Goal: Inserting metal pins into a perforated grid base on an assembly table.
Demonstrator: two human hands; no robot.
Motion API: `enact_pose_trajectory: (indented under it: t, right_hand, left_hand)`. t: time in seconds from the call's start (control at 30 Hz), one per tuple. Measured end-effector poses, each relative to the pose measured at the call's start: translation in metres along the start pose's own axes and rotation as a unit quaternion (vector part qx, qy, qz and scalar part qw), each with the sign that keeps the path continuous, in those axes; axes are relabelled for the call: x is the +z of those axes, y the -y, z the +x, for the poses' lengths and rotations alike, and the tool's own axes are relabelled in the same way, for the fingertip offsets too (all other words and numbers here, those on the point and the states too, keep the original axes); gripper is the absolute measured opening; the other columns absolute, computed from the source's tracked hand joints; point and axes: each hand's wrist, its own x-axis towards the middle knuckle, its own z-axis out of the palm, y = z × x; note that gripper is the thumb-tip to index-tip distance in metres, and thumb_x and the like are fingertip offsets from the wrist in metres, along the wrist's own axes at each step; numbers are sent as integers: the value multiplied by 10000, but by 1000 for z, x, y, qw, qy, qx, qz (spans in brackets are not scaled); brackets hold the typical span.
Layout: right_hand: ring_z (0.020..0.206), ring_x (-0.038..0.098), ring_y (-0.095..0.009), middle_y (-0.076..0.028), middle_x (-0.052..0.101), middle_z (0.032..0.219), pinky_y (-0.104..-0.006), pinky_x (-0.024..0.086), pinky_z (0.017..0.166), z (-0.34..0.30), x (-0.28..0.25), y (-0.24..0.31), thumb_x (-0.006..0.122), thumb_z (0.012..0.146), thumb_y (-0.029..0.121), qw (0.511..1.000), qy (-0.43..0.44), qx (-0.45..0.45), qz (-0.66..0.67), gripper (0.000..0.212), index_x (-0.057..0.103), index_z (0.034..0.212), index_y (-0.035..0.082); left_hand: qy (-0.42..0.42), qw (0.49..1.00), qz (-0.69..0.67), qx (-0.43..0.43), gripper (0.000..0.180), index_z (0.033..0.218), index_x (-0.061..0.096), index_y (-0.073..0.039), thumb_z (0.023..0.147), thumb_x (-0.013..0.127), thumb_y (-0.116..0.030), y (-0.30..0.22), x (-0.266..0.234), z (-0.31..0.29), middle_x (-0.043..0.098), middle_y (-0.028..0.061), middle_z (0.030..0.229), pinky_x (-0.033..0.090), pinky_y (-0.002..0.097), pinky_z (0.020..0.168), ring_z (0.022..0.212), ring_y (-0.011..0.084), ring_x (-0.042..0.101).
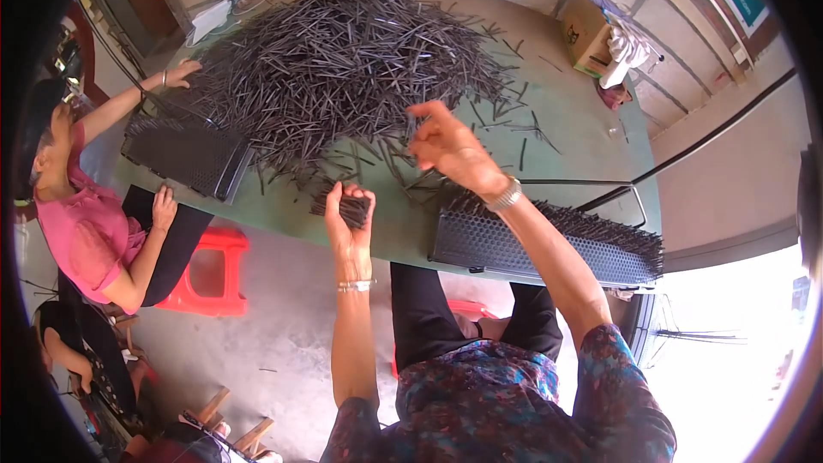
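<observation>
My left hand (350,207) is closed round a bundle of short dark strips (353,212), held upright at the table's near edge. My right hand (454,150) hovers over the near right side of a big heap of loose dark strips (343,60). Its fingers are bent but apart, and I see nothing plainly held in them. Below my right forearm, at the table edge, lies a long black perforated rack (540,249) with many dark strips standing up out of its holes.
A person in pink (94,240) sits at the left, one hand by the heap, beside another black perforated rack (184,154). A cardboard box (587,34) stands on the green table (591,146) at the far right. A black rod (711,137) slants over the right side. A red stool (210,274) stands left.
</observation>
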Motion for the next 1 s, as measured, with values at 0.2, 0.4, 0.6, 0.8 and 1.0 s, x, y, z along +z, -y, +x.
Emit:
enact_pose_trajectory:
  t: [0.2, 0.4, 0.6, 0.8, 1.0]
  right_hand:
    - [685, 615, -109, -73, 635, 848, -232, 508, 646, -78, -31, 25, 508, 961, 63, 992, -120, 28, 38, 251, 471, 1206, 23]
    - [687, 650, -101, -71, 674, 840, -228, 496, 600, -103, -14, -6, 542, 950, 74, 982, -170, 9, -83, 125, 532, 1056, 9]
    - [664, 658, -119, -71, 684, 819, -237, 482, 555, -104, -8, -23, 578, 923, 72, 970, -141, -45, -194, 118, 552, 1028, 25]
    - [679, 581, -208, -55, 583, 739, -329, 484, 602, -104, -6, -31, 677, 831, 98, 884, -170, -171, -399, 105, 616, 911, 65]
    - [807, 553, -231, -40, 534, 910, -349, 482, 648, -102, -4, -26, 710, 789, 131, 859, -158, -186, -449, 98, 659, 871, 113]
  left_hand:
    - [-22, 993, -2, -114, 106, 992, 603, -108, 930, 595, -193, 53, 25, -91, 612, 93, 809, 480, 526, 967, 946, 254, 617]
    - [-43, 981, 105, -156, 190, 1088, 578, -123, 921, 615, -207, 96, 5, -140, 616, 75, 823, 544, 386, 670, 744, 192, 610]
    - [-65, 969, 186, -151, 154, 966, 597, -73, 894, 653, -198, 113, 5, -161, 624, 69, 767, 520, 319, 577, 660, 159, 600]
    - [-91, 964, 198, -151, 146, 947, 602, -58, 893, 643, -187, 119, 2, -168, 632, 73, 780, 519, 311, 569, 678, 156, 611]
    - [-68, 961, 236, -129, 166, 971, 599, -54, 901, 637, -201, 122, 4, -171, 621, 67, 792, 514, 319, 577, 699, 163, 608]
